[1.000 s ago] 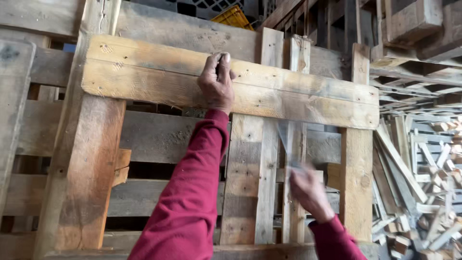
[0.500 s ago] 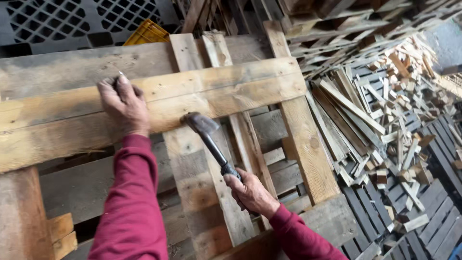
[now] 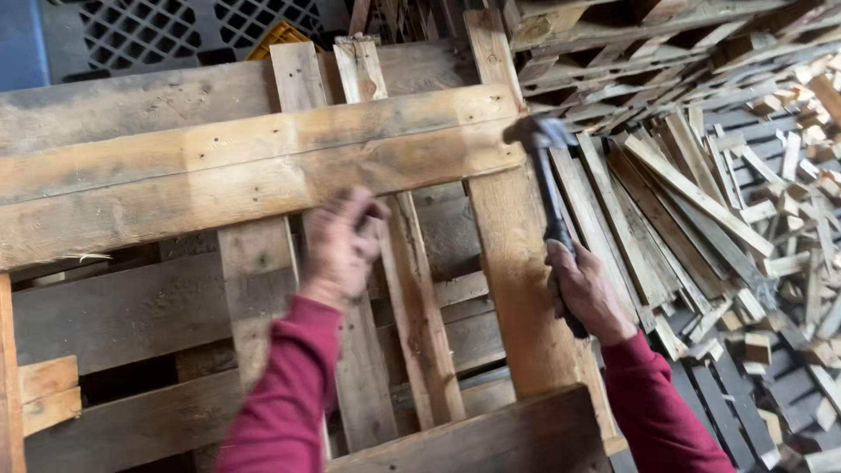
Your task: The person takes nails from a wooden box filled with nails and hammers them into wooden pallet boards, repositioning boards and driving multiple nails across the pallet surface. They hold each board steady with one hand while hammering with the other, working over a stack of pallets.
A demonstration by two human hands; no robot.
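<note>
The right hand (image 3: 585, 293) grips a dark-handled steel claw hammer (image 3: 550, 206), fingers wrapped tight, its head at the weathered wooden pallet's (image 3: 263, 166) top board end. The blurred left hand (image 3: 343, 245) hovers loosely curled, empty, before the slats.

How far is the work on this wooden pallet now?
Done: nothing shows as taken apart; the top board sits across the uprights. In hand: the right hand holds a hammer, head beside the board's right end, while the left hand is blurred, below the board. Left: every pallet board is in place.
</note>
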